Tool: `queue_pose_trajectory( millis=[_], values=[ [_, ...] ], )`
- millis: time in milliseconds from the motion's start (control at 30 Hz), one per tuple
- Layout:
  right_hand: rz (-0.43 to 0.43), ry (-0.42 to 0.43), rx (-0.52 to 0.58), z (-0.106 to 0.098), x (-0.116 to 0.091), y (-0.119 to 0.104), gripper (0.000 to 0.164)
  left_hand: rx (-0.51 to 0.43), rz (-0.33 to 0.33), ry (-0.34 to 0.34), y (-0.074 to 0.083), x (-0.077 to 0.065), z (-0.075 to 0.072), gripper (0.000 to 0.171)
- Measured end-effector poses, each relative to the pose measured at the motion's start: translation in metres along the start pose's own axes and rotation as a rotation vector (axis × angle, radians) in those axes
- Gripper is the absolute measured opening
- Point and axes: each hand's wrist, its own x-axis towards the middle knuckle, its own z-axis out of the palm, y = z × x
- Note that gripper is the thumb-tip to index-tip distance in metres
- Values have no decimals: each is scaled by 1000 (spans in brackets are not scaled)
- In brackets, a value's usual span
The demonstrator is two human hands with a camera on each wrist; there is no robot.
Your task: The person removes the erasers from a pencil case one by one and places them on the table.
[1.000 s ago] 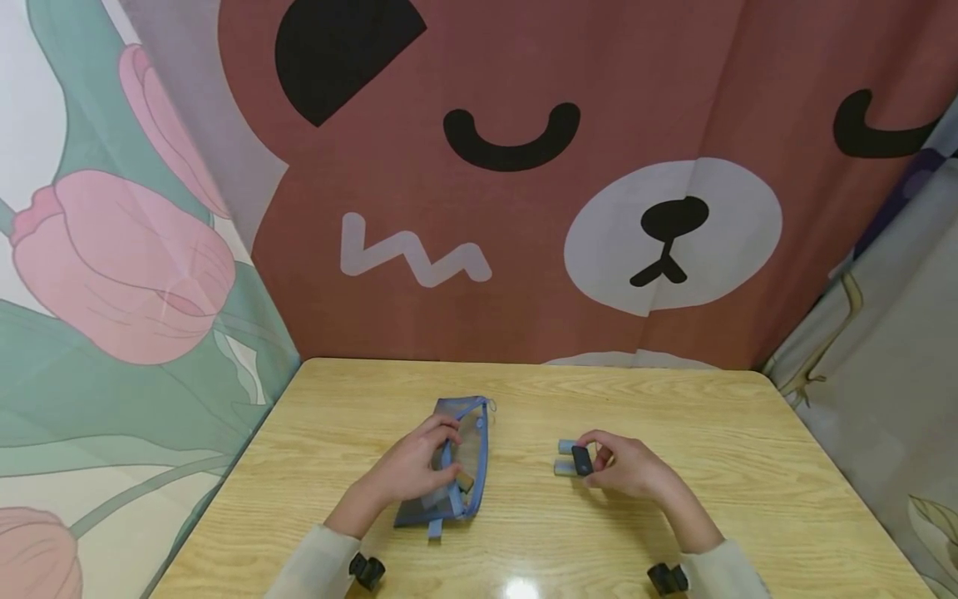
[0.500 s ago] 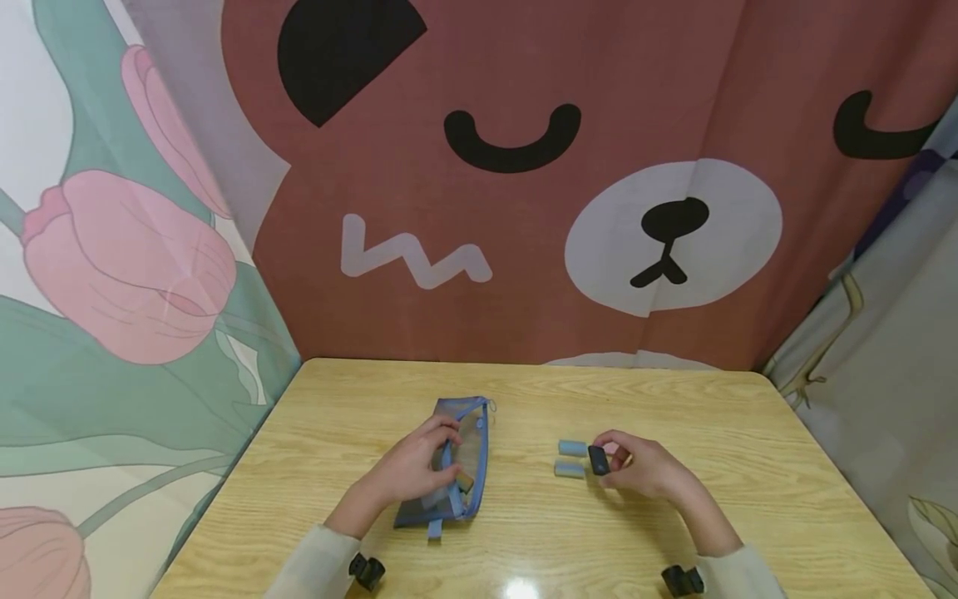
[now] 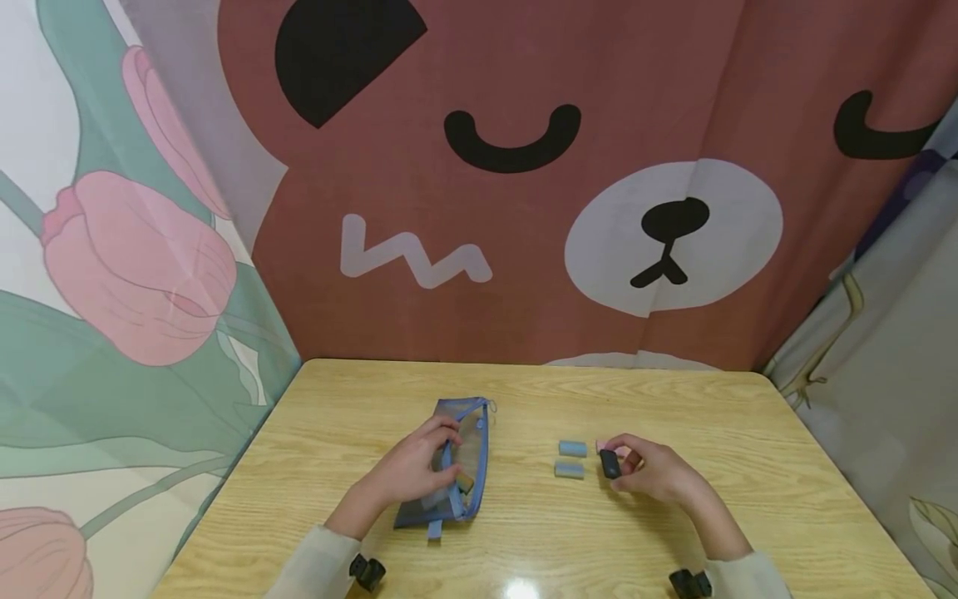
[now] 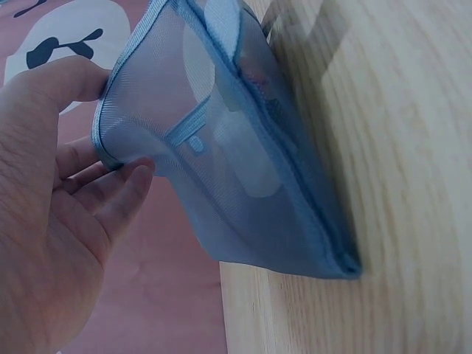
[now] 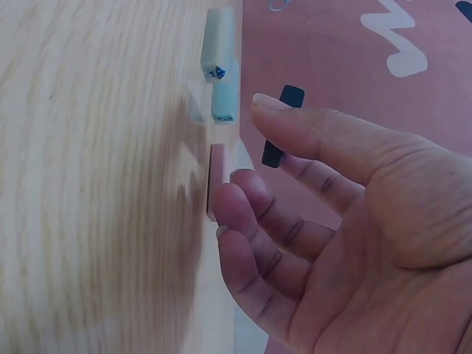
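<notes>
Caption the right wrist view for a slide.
The right hand pinches a black block; a pink block, a greyish block and a blue block lie on the wooden table.

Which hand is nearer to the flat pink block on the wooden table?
Right. The right hand is close beside the flat pink block, pinching a small black rectangular block; the left hand is farther left, holding the blue mesh pouch.

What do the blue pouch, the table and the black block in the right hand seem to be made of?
Blue pouch: matte synthetic mesh, perhaps nylon; the fine weave lets things show through.
Table: wood or printed laminate, glossy, judging by the grain and bright reflection.
Black block: perhaps plastic or rubber; its dark, even, smooth surface leaves this open.
</notes>
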Motion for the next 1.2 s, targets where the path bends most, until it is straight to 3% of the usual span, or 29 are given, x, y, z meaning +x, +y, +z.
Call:
queue_pose_trajectory(
  millis=[467,1200],
  values=[
    [59,-39,39,4,3,7,59,0,4,2,1,0,-1,33],
    [93,-40,-53,14,13,10,53,-3,-4,-5,0,1,-1,33]
  ],
)
